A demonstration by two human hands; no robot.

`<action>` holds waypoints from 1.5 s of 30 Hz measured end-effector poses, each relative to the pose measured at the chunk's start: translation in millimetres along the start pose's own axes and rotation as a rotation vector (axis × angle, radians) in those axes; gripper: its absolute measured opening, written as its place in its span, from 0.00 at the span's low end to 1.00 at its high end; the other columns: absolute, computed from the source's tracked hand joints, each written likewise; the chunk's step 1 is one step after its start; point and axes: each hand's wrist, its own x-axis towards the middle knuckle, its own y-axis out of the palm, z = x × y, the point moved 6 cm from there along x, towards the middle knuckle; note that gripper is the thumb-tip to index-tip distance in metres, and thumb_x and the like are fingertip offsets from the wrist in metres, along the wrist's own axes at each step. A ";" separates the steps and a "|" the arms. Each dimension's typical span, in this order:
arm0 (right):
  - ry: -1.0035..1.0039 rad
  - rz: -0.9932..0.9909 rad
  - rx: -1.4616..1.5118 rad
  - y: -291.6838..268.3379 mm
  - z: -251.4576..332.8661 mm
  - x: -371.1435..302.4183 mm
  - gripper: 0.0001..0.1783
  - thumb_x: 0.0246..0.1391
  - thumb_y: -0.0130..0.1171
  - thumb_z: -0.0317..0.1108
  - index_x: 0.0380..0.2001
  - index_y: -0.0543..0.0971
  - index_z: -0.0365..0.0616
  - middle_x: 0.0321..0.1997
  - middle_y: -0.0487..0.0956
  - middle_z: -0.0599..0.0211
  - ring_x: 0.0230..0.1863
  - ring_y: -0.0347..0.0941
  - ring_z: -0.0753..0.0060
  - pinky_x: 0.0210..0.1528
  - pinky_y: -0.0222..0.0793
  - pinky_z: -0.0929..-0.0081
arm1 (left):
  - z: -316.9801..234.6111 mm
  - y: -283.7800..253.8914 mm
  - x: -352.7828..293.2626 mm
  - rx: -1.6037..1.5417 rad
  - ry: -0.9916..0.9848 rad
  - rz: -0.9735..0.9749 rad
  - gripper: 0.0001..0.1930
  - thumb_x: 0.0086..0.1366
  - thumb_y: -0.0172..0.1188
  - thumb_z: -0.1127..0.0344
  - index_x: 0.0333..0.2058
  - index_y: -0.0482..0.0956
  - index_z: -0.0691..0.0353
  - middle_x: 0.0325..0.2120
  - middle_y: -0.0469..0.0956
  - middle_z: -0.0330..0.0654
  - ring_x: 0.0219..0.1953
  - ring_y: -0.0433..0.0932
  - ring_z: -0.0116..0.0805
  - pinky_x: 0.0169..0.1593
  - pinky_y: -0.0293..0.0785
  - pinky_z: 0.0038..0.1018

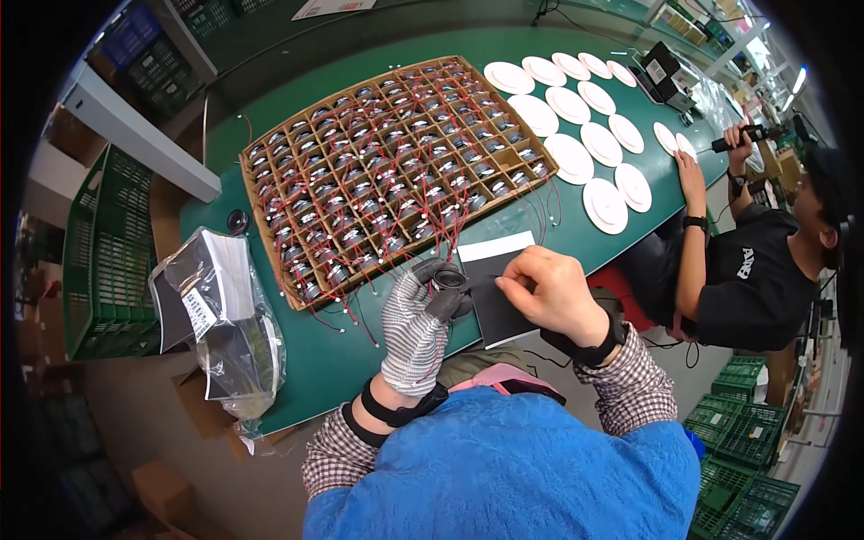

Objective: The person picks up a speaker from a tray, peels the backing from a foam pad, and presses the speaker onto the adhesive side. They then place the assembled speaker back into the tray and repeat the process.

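Observation:
My left hand [414, 328], in a grey-and-white knit glove, grips a small round black speaker [448, 280] with its open face up. Just to the right, my bare right hand [553, 292] has thumb and index finger pinched together; a thin dark piece seems to be at the fingertips, too small to name. Beneath that hand lies a black sheet [500, 317] with a white band along its far edge. Beyond my hands is a divided cardboard tray [272, 263], its cells filled with similar speakers trailing red wires.
White round discs [569, 159] lie in rows at the far right. There a co-worker's hand [690, 180] touches a disc, the other holding a black power screwdriver [740, 138]. At left are a plastic bag of black sheets [236, 346], a loose speaker [238, 221] and a green crate [110, 256].

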 end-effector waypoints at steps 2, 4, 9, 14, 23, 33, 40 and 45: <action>0.019 -0.023 0.095 -4.9 -3.0 -1.9 0.07 0.38 0.63 0.27 0.19 0.74 0.39 0.18 0.69 0.67 0.16 0.61 0.76 0.17 0.54 0.81 | -2.0 -5.6 -1.0 -0.015 -0.016 -0.012 0.17 0.55 0.58 0.73 0.44 0.67 0.64 0.36 0.73 0.43 0.38 0.75 0.34 0.40 0.75 0.25; 0.038 -0.006 0.169 -17.8 -3.3 -6.0 0.06 0.39 0.62 0.26 0.19 0.74 0.38 0.19 0.69 0.67 0.16 0.61 0.77 0.17 0.54 0.81 | -1.3 -13.2 -1.0 -0.047 -0.031 -0.031 0.17 0.55 0.57 0.73 0.44 0.67 0.63 0.37 0.73 0.44 0.38 0.75 0.35 0.41 0.74 0.26; 0.062 0.078 0.369 -33.2 11.5 -10.7 0.04 0.42 0.60 0.25 0.20 0.75 0.37 0.20 0.70 0.69 0.18 0.62 0.81 0.19 0.54 0.84 | 6.7 -18.3 -0.3 -0.190 -0.084 -0.017 0.15 0.57 0.56 0.74 0.44 0.67 0.62 0.40 0.72 0.48 0.41 0.74 0.39 0.45 0.72 0.31; 0.063 0.059 0.393 -31.9 9.2 -12.1 0.05 0.44 0.59 0.26 0.20 0.74 0.36 0.20 0.70 0.70 0.18 0.61 0.82 0.20 0.53 0.86 | 9.6 -16.4 2.6 -0.289 -0.106 0.053 0.14 0.58 0.54 0.72 0.44 0.67 0.62 0.43 0.71 0.50 0.43 0.74 0.41 0.47 0.72 0.31; 0.294 0.005 0.484 -4.2 -31.5 -6.5 0.06 0.45 0.60 0.28 0.21 0.75 0.36 0.19 0.68 0.77 0.20 0.58 0.89 0.20 0.53 0.88 | 9.0 -12.8 -1.8 -0.369 -0.151 0.107 0.18 0.59 0.55 0.69 0.48 0.66 0.62 0.44 0.70 0.49 0.45 0.72 0.43 0.47 0.74 0.31; 0.393 0.110 0.479 23.1 -36.5 19.9 0.08 0.46 0.61 0.30 0.25 0.76 0.36 0.19 0.72 0.77 0.22 0.63 0.89 0.23 0.59 0.87 | 8.6 -1.8 -7.5 -0.394 -0.248 0.160 0.22 0.58 0.57 0.68 0.51 0.64 0.63 0.43 0.71 0.48 0.43 0.74 0.43 0.41 0.78 0.27; 0.324 0.214 0.570 46.0 -18.6 34.9 0.07 0.47 0.60 0.30 0.26 0.77 0.36 0.21 0.74 0.75 0.24 0.66 0.88 0.26 0.63 0.86 | 9.7 -0.3 -9.0 -0.402 -0.297 0.231 0.25 0.57 0.58 0.68 0.53 0.61 0.65 0.44 0.70 0.48 0.44 0.74 0.42 0.40 0.78 0.25; 0.302 0.287 0.711 54.0 -4.3 37.6 0.05 0.47 0.61 0.28 0.26 0.77 0.37 0.23 0.75 0.75 0.25 0.67 0.88 0.27 0.64 0.86 | 5.2 0.0 -13.7 -0.268 -0.252 0.285 0.24 0.58 0.57 0.69 0.52 0.62 0.66 0.43 0.71 0.46 0.42 0.75 0.38 0.41 0.76 0.21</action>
